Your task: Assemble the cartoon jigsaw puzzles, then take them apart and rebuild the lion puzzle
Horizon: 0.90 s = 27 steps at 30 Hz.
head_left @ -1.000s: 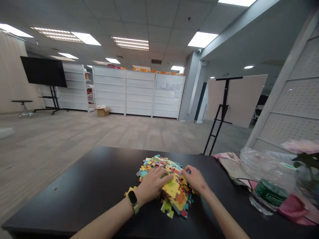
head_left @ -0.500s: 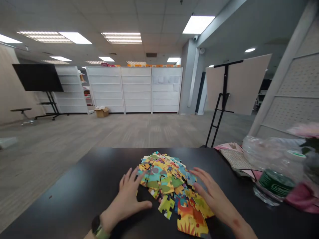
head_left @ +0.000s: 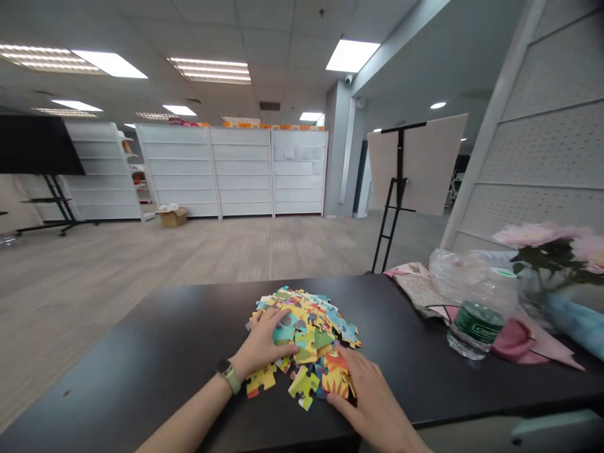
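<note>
A heap of jigsaw puzzle pieces [head_left: 313, 319], brightly coloured in yellow, green, blue and orange, lies on the black table [head_left: 179, 340]. My left hand [head_left: 265, 340] rests against the heap's left side, its fingers and thumb spread over some pieces; a watch is on that wrist. At the front right, my right hand [head_left: 365, 389] touches the heap with its fingers stretched out and thumb apart. An orange and yellow piece [head_left: 336, 380] lies beside its thumb. Between my hands is a green piece [head_left: 304, 385], and a yellow piece [head_left: 262, 379] sits below my left palm.
On the right stand a water bottle [head_left: 475, 324] with a green label and a vase of pink flowers [head_left: 533, 236]. A patterned cloth [head_left: 415, 286] and clear plastic wrap lie behind the bottle. Beyond the table are an easel [head_left: 400, 182] and white shelves [head_left: 240, 173].
My left hand has moved onto the heap's left side. My right hand has come down and toward me, along the front right pieces, which are gathered closer in. The view has turned right.
</note>
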Tool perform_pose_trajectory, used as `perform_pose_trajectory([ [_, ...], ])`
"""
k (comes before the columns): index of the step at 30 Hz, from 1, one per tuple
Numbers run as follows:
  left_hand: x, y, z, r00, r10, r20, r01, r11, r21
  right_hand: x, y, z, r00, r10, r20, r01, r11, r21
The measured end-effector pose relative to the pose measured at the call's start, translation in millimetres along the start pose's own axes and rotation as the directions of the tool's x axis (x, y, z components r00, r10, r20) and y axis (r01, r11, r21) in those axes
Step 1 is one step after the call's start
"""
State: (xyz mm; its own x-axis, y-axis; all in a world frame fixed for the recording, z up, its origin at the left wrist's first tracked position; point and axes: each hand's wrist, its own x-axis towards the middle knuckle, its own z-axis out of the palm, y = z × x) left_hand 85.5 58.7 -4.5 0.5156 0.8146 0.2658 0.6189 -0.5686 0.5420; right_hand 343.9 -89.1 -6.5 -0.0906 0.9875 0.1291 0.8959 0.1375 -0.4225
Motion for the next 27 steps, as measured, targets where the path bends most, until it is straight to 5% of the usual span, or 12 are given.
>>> perform_pose_trajectory([
  [4,-6.4,-5.6,2.7,0.988,0.093,-0.124,-0.112,0.981,-0.157,12.7,1.4,5.7,0.985,0.089,-0.150,-0.084,0.996,0.038],
  [8,-6.1,-9.2,3.8,0.963,0.134,-0.233,-0.194,0.946,-0.260,34.7,-15.9,9.0,0.973,0.029,-0.230,-0.046,0.997,-0.070],
  [12,-0.2,-15.3,3.8,0.942,0.062,-0.330,-0.191,0.907,-0.376,51.7,-30.4,11.7,0.972,-0.013,-0.234,-0.025,0.987,-0.158],
  [16,0.5,-16.4,-0.9,0.945,-0.060,-0.322,-0.138,0.819,-0.557,62.0,-29.3,7.5,0.955,-0.012,-0.296,-0.005,0.998,-0.057],
  [19,-1.8,-11.8,-7.2,0.939,-0.056,-0.339,-0.143,0.834,-0.532,69.4,-27.8,1.9,0.941,-0.061,-0.332,0.070,0.997,0.013],
  [27,-4.6,-7.6,-22.9,0.930,0.046,-0.364,-0.211,0.878,-0.429,77.6,-34.1,2.6,0.971,-0.232,-0.059,0.230,0.972,-0.041],
])
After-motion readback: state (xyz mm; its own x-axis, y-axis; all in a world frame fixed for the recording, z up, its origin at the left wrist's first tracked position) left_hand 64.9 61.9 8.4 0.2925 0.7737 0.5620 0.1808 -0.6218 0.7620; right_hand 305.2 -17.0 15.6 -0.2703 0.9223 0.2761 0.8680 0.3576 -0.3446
